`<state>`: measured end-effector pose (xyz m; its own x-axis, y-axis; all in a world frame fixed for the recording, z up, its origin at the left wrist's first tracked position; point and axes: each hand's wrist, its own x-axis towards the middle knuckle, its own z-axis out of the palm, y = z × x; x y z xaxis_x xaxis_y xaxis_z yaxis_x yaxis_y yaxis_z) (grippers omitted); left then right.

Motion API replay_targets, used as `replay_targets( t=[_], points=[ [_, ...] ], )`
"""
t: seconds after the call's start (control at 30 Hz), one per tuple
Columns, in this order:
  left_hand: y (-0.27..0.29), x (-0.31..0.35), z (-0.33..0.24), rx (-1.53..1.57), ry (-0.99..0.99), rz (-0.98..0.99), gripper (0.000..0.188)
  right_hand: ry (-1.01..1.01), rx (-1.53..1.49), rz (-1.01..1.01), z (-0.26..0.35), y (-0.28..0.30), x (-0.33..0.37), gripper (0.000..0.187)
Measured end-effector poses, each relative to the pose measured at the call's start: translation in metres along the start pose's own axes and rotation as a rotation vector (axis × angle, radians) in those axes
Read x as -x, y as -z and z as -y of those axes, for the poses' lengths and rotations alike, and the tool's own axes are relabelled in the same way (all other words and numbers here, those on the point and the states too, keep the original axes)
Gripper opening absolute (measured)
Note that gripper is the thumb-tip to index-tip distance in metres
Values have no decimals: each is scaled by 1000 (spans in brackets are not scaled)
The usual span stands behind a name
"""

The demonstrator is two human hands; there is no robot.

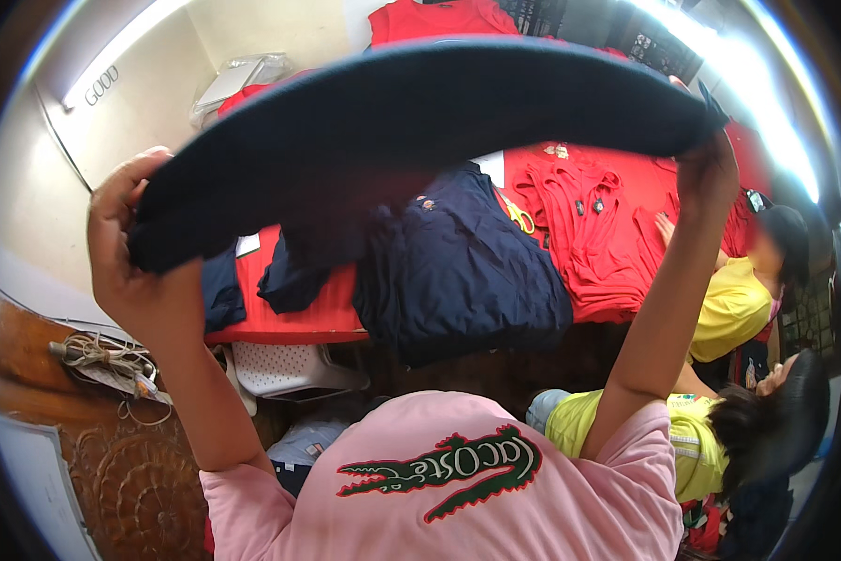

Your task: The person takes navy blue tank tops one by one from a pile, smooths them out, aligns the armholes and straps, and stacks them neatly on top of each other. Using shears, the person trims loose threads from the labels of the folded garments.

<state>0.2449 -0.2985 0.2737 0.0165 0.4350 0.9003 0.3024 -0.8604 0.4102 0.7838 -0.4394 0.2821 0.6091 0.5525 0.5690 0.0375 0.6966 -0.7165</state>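
Note:
Stretched across the top of the view is a wide band of dark navy cloth (420, 103), raised above the table and slightly blurred. My left hand (140, 234) is closed around its left end, thumb and fingers gripping the edge. At the other end, my right hand (710, 168) pinches the cloth's corner. Beneath it, a navy shirt (467, 271) lies crumpled on the red-covered table (299, 323), partly hanging over the near edge. The raised cloth hides much of the table's far side.
Yellow-handled scissors (517, 216) lie beside the navy shirt. Red garments (589, 234) spread to the right. Two people in yellow tops (734, 309) sit at the right. A white plastic chair (294, 369) stands under the near edge; coiled cable (107, 360) is at left.

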Motion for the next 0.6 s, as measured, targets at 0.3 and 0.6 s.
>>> replay_targets(
  t=[0.3,0.6],
  points=[
    [-16,128,-4,138,82,842,64,-91,135,-378,-55,115,152,28],
    [-53,402,79,537,818,1567,47,-576,1780,-225,-104,163,286,29]
  ],
)
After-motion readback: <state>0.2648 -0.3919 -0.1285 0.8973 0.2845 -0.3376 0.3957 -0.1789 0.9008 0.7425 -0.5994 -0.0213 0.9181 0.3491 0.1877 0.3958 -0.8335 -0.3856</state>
